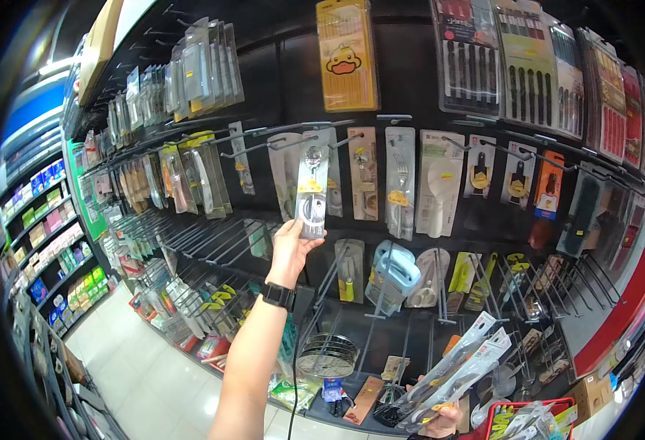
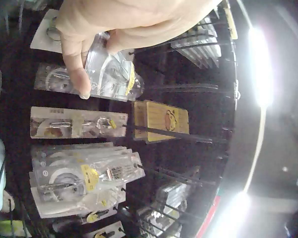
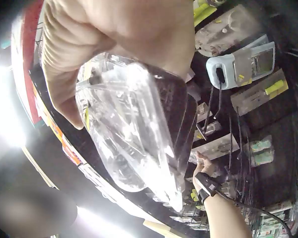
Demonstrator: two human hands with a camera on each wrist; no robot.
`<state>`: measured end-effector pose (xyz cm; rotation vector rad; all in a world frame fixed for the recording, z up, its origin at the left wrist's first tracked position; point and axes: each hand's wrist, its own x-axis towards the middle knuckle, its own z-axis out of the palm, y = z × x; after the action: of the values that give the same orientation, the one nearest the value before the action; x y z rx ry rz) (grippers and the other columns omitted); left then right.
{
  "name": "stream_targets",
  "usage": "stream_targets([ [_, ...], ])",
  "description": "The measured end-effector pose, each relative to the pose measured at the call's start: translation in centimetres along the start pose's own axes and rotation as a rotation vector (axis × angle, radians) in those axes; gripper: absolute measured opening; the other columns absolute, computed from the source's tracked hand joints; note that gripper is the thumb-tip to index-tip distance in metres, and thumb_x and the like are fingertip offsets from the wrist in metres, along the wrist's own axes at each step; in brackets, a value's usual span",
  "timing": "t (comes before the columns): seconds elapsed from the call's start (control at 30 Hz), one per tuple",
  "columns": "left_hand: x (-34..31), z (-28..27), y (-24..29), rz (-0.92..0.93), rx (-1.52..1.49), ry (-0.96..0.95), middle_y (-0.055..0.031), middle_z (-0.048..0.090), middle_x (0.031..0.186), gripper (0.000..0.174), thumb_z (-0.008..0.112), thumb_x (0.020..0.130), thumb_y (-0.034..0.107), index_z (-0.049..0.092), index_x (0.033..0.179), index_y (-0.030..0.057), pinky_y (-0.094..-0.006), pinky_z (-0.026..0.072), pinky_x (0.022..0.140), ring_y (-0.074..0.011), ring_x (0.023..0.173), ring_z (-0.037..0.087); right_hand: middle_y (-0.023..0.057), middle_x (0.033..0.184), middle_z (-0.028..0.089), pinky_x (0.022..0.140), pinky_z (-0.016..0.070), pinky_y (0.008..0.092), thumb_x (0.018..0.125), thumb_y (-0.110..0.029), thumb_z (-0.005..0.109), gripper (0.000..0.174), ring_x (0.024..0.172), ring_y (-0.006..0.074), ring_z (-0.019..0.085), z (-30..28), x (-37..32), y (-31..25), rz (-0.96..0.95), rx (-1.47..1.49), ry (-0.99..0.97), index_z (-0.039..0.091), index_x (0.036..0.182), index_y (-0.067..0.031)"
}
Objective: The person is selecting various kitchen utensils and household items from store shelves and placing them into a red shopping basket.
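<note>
Pinches packaged spoon [image 1: 312, 183] by lower end in left hand [image 1: 293, 249], upright before wall hooks [image 1: 394, 117]; cannot tell whether free of hook. Grips long, clear-fronted packs [image 1: 469, 368] in right hand [image 1: 441, 422], low, near red basket [image 1: 491, 419]. Note packaged fork [image 1: 402, 180] right of spoon; yellow duck-print pack [image 1: 347, 55] above.
</note>
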<state>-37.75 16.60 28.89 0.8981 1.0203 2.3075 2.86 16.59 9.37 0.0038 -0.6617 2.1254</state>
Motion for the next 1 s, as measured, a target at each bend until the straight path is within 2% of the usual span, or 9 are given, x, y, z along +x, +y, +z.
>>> stream_targets([
  [0.17,2.5,-0.5,-1.4,-0.054,-0.041,0.03,-0.0212,0.06,0.101,0.026,0.044,0.096,0.02,0.049,0.106,-0.004,-0.0408,0.0556,0.067,-0.0375,0.088,0.063,0.0248,0.119,0.048,0.099,0.0338,0.0639,0.057,-0.013,0.065,0.084,0.106,0.0422,0.053,-0.1,0.0,-0.4,-0.022,-0.021,0.016,0.03,0.133,-0.0011],
  [0.27,2.6,-0.8,-2.2,-0.204,-0.216,0.115,-0.0278,0.052,0.115,0.035,0.047,0.095,0.02,0.041,0.116,-0.0072,-0.0466,0.0506,0.083,-0.0434,0.102,0.056,0.0247,0.117,0.05,0.097,0.0337,0.0651,0.058,-0.017,0.065,0.083,0.105,0.0419,0.054,0.0,0.3,-0.5,-0.056,-0.154,0.039,0.031,0.132,-0.0002],
  [0.37,3.0,-1.6,-3.1,-0.421,-0.405,0.221,-0.0353,0.041,0.124,0.045,0.049,0.094,0.021,0.032,0.123,-0.009,-0.0508,0.0439,0.095,-0.048,0.113,0.046,0.0156,0.116,0.051,0.092,0.0454,0.0421,0.059,-0.008,0.067,0.079,0.104,0.031,0.055,1.0,0.2,-0.6,-0.044,-0.096,0.068,0.033,0.13,-0.0019],
  [0.47,2.5,-2.4,-3.6,-0.434,-0.321,0.162,-0.0353,0.042,0.123,0.055,0.051,0.093,0.022,0.03,0.123,-0.0189,-0.0472,0.0401,0.1,-0.0443,0.113,0.047,0.0121,0.113,0.054,0.091,0.0447,0.0369,0.061,-0.008,0.068,0.075,0.102,0.0256,0.055,0.7,0.2,-0.4,-0.006,-0.143,0.114,0.036,0.129,-0.0018],
  [0.53,1.1,-2.0,-3.0,-0.397,-0.182,0.142,-0.0311,0.046,0.123,0.052,0.05,0.093,0.023,0.035,0.122,-0.0171,-0.044,0.0418,0.098,-0.0393,0.114,0.049,0.0101,0.11,0.056,0.087,0.0456,0.0345,0.062,-0.009,0.069,0.071,0.099,0.0226,0.056,0.9,0.3,-0.5,0.033,-0.16,0.121,0.039,0.126,-0.0019],
  [0.63,-4.9,1.3,-1.6,-0.073,0.194,-0.103,-0.0184,0.06,0.103,0.029,0.051,0.092,0.02,0.049,0.11,-0.0016,-0.0328,0.0498,0.077,-0.0246,0.092,0.061,0.008,0.102,0.059,0.085,0.0461,0.0324,0.063,-0.009,0.068,0.063,0.094,0.0214,0.058,2.4,0.9,-0.8,0.045,-0.135,0.117,0.045,0.121,-0.0018],
  [0.83,-21.1,8.4,-2.9,-0.179,0.807,-0.678,-0.0041,0.062,0.076,0.017,0.058,0.09,0.018,0.058,0.088,0.0009,-0.0221,0.0436,0.06,-0.0075,0.067,0.056,0.0088,0.105,0.059,0.087,0.0461,0.0332,0.064,-0.008,0.066,0.062,0.097,0.0217,0.058,1.7,1.9,0.4,0.059,-0.063,0.084,0.045,0.122,-0.0012],
  [0.97,-23.8,7.7,-4.5,-0.225,0.911,-0.587,-0.0077,0.051,0.06,0.019,0.059,0.089,0.018,0.057,0.09,-0.0007,-0.0263,0.0367,0.048,-0.0054,0.054,0.048,0.01,0.108,0.057,0.091,0.0453,0.0356,0.064,-0.007,0.065,0.067,0.1,0.0236,0.057,2.1,2.6,1.2,0.067,0.009,0.041,0.04,0.126,0.0002],
  [1.0,-23.8,7.6,-4.4,-0.072,0.875,-0.527,-0.0052,0.053,0.062,0.017,0.056,0.091,0.017,0.056,0.088,-0.0002,-0.0247,0.0397,0.049,-0.0049,0.055,0.049,0.0124,0.124,0.047,0.097,0.0407,0.0398,0.063,-0.006,0.064,0.075,0.112,0.0287,0.049,3.0,2.9,1.0,0.069,0.022,0.02,0.035,0.131,0.0001],
])
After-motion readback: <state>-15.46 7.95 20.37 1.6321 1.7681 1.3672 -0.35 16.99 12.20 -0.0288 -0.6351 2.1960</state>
